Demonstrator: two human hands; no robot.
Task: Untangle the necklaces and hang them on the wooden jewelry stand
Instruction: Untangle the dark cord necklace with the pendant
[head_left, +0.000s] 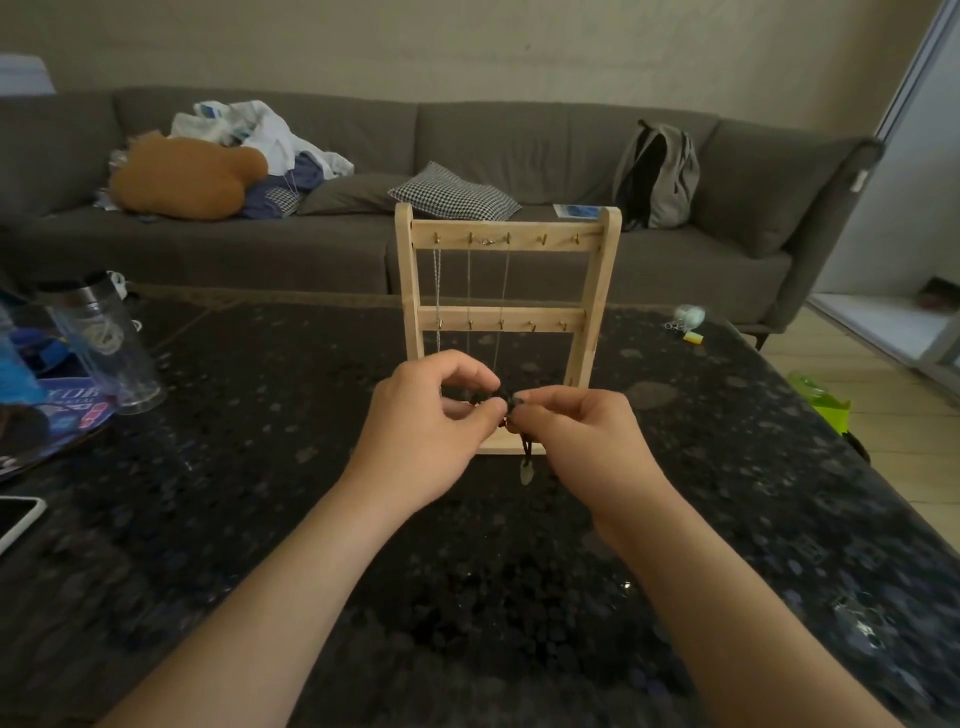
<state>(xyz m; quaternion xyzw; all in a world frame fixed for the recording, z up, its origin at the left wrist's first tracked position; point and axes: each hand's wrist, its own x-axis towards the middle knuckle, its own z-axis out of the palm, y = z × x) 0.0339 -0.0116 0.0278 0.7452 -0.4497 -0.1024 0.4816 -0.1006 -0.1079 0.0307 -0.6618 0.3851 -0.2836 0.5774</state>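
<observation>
The wooden jewelry stand (592, 312) rises upright on the dark table (260, 467), with two rows of small hooks. Thin silver chains (469, 280) hang from its top row. In front of its base, my left hand (421, 431) and my right hand (582, 441) meet, both pinching a dark cord necklace (526, 447). A pale pendant (527, 474) dangles from the cord just below my right hand's fingers. The knot between my fingertips is mostly hidden.
A clear tumbler (104, 343) and a magazine (52, 421) lie at the table's left, a phone (15, 519) at the left edge. Small items (688, 319) sit far right. A grey sofa (519, 156) with a backpack (657, 176) stands behind.
</observation>
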